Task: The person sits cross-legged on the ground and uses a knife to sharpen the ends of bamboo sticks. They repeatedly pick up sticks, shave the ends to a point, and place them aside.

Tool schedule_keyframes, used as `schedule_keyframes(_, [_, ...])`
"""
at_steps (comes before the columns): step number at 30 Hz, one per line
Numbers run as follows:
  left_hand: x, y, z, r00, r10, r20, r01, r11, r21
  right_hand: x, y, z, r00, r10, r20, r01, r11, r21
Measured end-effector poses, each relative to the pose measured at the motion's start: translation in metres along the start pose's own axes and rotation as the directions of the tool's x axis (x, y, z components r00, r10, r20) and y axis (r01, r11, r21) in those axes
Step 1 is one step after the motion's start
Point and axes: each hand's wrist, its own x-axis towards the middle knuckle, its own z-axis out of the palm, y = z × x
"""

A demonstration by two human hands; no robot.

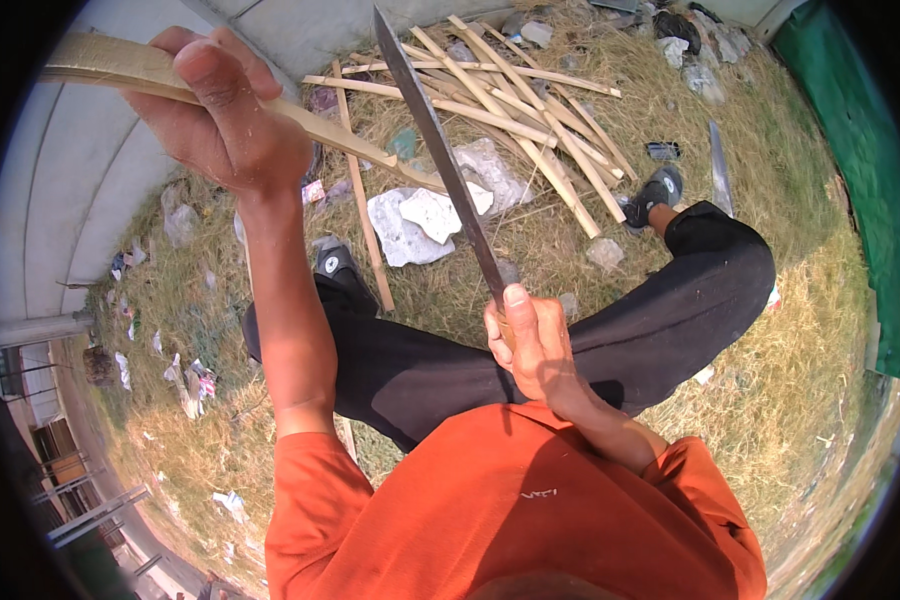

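My left grip is curled around a pale strip above the grass, my right grip closed on a long knife, likely for shaving, which calls for a steady strip next.

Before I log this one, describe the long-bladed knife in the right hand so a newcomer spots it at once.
Find the orange-red shirt at bottom centre, then the right hand just above it. From that fist, the long-bladed knife slants up-left to a pointed tip. Its dark blade sets it apart from the pale wood strips behind and the silvery blade by the right knee.
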Motion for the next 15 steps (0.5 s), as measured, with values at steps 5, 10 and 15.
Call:
schedule_keyframes(5, [-0.005, -0.002, -0.013, 0.999, -0.013, -0.048, 0.008, 0.995, -0.095, 0.014, -0.001, -0.013, 0.99, 0.142, -0.004, -0.138, 0.96, -0.245])
schedule_keyframes(10, [-0.006, 0.0, -0.019, 0.999, -0.04, -0.014, 0.039, 0.994, -0.103, -0.004, -0.014, 0.003, 0.952, -0.3, -0.054, 0.301, 0.954, 0.005])
schedule_keyframes(15, [-0.017, 0.011, -0.006, 0.998, -0.065, -0.011, 0.066, 0.992, 0.107, 0.026, 0.027, 0.006, 0.993, -0.074, -0.091, 0.046, 0.958, -0.282])
